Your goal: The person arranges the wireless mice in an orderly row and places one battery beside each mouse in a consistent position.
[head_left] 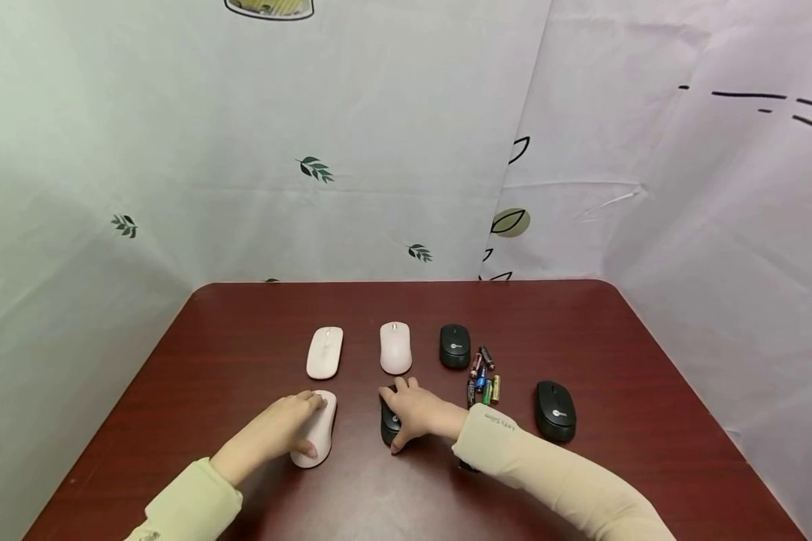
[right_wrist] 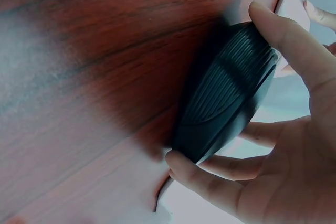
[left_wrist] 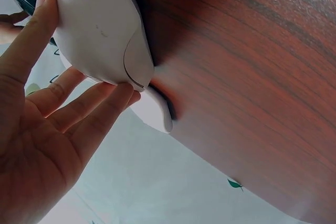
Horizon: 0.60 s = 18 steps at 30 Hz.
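Observation:
My left hand (head_left: 286, 427) grips a white computer mouse (head_left: 323, 422) on the near left of the table, thumb on its near end and fingers along its far end. In the left wrist view that white mouse (left_wrist: 100, 27) shows its smooth side between thumb and fingertips. To the right, my right hand (head_left: 419, 412) holds a black mouse (head_left: 389, 425) by its two ends. The right wrist view shows the ribbed side of the black mouse (right_wrist: 226, 87), with thumb and fingertips at opposite ends. My right hand covers part of it.
Behind the hands stand a flat white mouse (head_left: 325, 353), another white mouse (head_left: 395, 349) and a black mouse (head_left: 455, 346). Several batteries (head_left: 481, 379) lie right of centre, partly behind my sleeve. Another black mouse (head_left: 555, 411) sits farther right. A dark object (head_left: 468, 466) peeks from under the right sleeve.

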### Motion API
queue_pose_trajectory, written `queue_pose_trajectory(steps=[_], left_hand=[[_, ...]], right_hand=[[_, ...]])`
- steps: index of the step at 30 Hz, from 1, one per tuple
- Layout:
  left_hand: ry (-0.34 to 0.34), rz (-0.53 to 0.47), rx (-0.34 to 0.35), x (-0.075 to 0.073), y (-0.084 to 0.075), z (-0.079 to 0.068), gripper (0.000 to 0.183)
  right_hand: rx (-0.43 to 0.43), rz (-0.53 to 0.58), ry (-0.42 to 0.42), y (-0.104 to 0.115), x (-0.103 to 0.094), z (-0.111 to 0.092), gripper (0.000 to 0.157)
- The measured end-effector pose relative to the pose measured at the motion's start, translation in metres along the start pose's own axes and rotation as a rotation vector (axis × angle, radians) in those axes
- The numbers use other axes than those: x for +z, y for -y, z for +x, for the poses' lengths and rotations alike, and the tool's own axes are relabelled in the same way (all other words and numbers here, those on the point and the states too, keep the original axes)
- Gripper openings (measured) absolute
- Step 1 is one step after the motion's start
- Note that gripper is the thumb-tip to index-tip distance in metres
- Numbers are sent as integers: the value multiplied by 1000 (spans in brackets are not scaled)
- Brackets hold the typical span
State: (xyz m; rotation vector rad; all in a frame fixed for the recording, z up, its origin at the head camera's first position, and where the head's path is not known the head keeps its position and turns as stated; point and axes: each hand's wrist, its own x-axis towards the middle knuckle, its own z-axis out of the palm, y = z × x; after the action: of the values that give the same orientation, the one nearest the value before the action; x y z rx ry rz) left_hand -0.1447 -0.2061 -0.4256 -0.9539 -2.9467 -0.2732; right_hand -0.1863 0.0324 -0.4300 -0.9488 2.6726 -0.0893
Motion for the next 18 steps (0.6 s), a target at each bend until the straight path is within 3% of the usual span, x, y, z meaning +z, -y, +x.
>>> queue_pose_trajectory(steps=[14,18], left_hand=[[4,4,7,1,0,0,64],[6,6,0,1,0,0,64]], right_hand=[[54,54,65,5,-5,-6,94],[31,82,90,1,-9,-10,92]])
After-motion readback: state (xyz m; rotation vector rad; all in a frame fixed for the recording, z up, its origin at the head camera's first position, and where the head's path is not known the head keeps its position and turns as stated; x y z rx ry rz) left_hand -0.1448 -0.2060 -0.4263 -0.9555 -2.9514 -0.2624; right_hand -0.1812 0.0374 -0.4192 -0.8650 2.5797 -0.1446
